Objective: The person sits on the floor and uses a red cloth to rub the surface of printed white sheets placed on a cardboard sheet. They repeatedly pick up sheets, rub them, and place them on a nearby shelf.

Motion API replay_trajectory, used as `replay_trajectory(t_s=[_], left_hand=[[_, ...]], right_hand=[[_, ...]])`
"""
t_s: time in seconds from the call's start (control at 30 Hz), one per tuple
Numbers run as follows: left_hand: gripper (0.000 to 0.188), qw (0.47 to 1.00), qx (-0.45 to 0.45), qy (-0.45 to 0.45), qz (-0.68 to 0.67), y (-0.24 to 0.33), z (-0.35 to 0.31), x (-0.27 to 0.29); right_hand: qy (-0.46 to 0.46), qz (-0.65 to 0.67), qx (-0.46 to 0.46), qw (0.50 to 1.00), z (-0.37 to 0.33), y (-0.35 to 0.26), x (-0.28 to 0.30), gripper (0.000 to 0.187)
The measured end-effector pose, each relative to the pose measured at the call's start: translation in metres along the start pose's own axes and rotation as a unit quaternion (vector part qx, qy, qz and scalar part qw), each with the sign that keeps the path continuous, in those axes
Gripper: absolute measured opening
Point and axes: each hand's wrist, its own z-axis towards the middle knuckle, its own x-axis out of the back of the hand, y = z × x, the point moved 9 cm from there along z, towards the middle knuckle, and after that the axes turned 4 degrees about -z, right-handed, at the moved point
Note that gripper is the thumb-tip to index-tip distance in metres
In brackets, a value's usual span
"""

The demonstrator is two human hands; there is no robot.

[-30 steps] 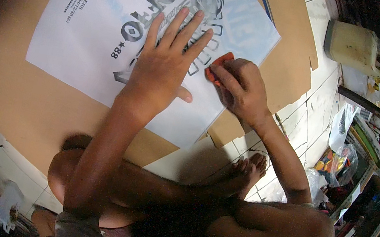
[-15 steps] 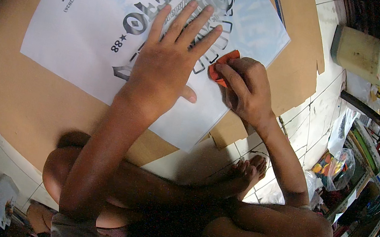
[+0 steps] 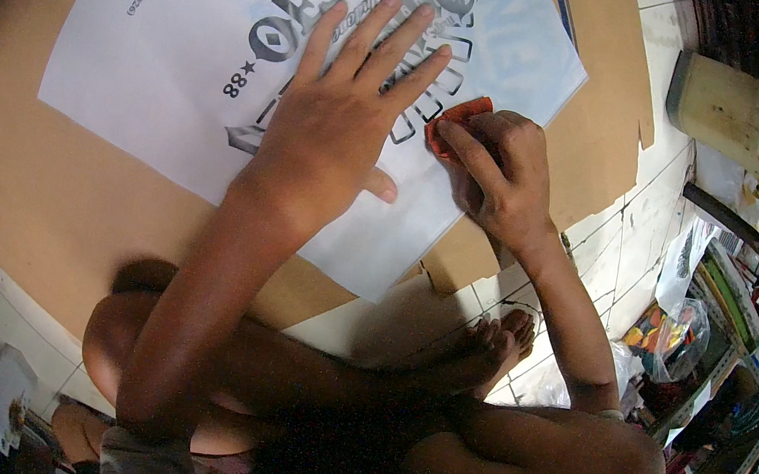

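A large white sheet (image 3: pixel 145 99) with black and grey printed lettering and a drawn design lies on brown cardboard. My left hand (image 3: pixel 329 132) rests flat on the sheet with its fingers spread over the print, hiding part of the design. Just to its right, my right hand (image 3: pixel 508 181) pinches a small folded orange-red piece (image 3: pixel 461 118), which looks like cloth or sandpaper; I cannot tell which. That piece presses against the sheet near its right edge, beside the outlined letters.
Brown cardboard (image 3: pixel 33 186) extends under the sheet, over white floor tiles (image 3: pixel 648 213). My crossed legs are close below. To the right stand a yellowish plastic jerrycan (image 3: pixel 727 110), clear plastic bags (image 3: pixel 682 336) and a metal rack (image 3: pixel 737 453). A white plastic container (image 3: pixel 8 400) lies at lower left.
My right hand has slid the orange-red piece slightly to the right and away from my left hand. My left hand stays nearly in place on the sheet.
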Motion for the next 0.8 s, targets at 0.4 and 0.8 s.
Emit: replay_trajectory(t_s=[0.4, 0.8], left_hand=[[0.114, 1.0, -0.01, 0.026, -0.008, 0.014, 0.003, 0.017], [0.027, 0.767, 0.036, -0.002, -0.641, 0.09, 0.014, 0.008]], right_hand=[[0.072, 0.17, -0.292, 0.939, -0.013, 0.022, 0.027, 0.025], [0.193, 0.51, -0.511, 0.665, -0.074, 0.01, 0.081, 0.03]])
